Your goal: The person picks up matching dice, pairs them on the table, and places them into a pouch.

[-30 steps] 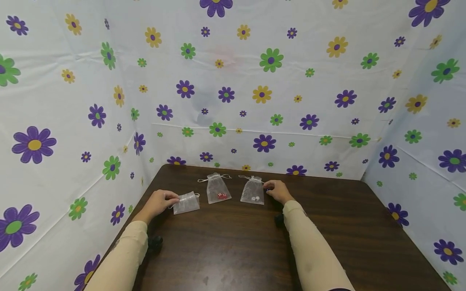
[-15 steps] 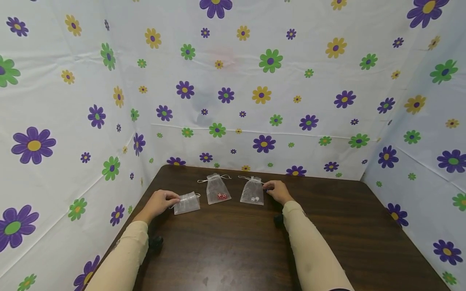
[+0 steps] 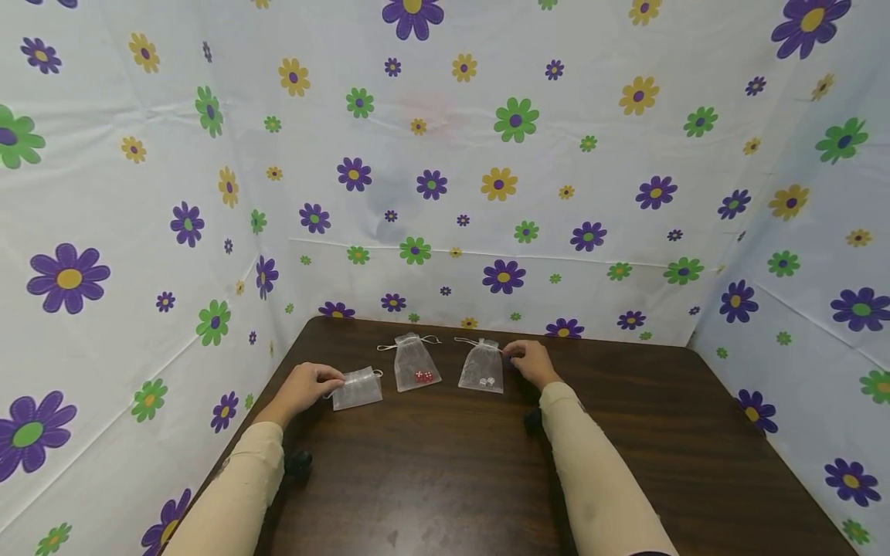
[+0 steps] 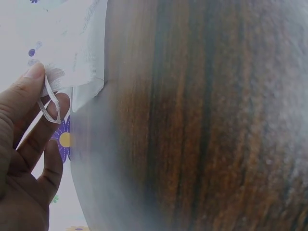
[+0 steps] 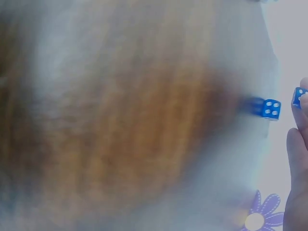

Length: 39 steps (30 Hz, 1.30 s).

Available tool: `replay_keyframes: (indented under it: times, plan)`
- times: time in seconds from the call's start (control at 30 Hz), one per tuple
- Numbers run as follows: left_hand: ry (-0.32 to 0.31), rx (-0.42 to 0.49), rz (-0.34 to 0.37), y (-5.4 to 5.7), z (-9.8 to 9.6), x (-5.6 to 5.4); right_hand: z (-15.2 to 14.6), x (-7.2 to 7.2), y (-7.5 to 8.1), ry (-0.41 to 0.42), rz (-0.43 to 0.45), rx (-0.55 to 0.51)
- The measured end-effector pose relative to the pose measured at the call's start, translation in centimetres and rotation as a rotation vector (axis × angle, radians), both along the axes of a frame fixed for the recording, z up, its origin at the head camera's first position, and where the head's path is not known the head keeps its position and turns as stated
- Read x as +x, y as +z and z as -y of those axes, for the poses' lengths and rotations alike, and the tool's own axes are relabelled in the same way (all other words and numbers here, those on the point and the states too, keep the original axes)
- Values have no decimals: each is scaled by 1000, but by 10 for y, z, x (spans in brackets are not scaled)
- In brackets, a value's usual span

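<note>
My left hand [image 3: 304, 388] pinches the edge of a small white sheer drawstring bag [image 3: 358, 390], between thumb and fingertips. In the left wrist view a loop of the bag's white cord [image 4: 52, 107] hangs by those fingers. On the right, my right hand [image 3: 534, 366] pinches a blue die [image 5: 299, 96] with white dots. A second blue die [image 5: 271, 109] lies on the tabletop near those fingertips. Just left of the right hand lies a sheer bag with white dice [image 3: 487, 381]. Between the two hands rests another sheer bag [image 3: 413, 357] holding red dice [image 3: 423, 377].
The brown wood-grain table [image 3: 431, 471] has rounded back corners. A white flower-printed cloth [image 3: 445, 201] stands round its back and sides. Tied white cords stick out from the tops of the two filled bags.
My right hand has risen slightly, with its fingertips a little higher beside the bag of white dice. The left hand and the bags stay in place; the head view has shifted slightly.
</note>
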<state>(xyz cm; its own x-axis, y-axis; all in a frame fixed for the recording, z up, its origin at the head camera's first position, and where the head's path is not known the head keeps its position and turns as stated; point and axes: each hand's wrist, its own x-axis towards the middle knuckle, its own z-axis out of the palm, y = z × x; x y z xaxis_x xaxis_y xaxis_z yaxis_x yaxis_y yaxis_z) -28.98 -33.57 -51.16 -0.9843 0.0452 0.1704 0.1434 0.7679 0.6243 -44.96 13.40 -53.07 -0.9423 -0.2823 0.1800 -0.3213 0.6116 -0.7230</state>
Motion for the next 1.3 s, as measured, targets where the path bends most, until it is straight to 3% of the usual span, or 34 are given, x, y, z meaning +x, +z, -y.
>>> replay_keyframes:
  times: [0.37,0.57,0.77,1.0,1.3]
  plan:
    - [-2,6,-8,2,0,-2,24,-1,29,23,-19,14]
    - [-18,1,-24,3,1,-5,37,-1,37,43,-6,20]
    - [-14,0,-20,1,1,-6,49,0,44,100,-48,8]
    - [-15,5,-26,2,0,-3,67,0,52,134,-97,70]
    - [-5,5,-29,5,-1,-3,86,5,61,139,-40,-41]
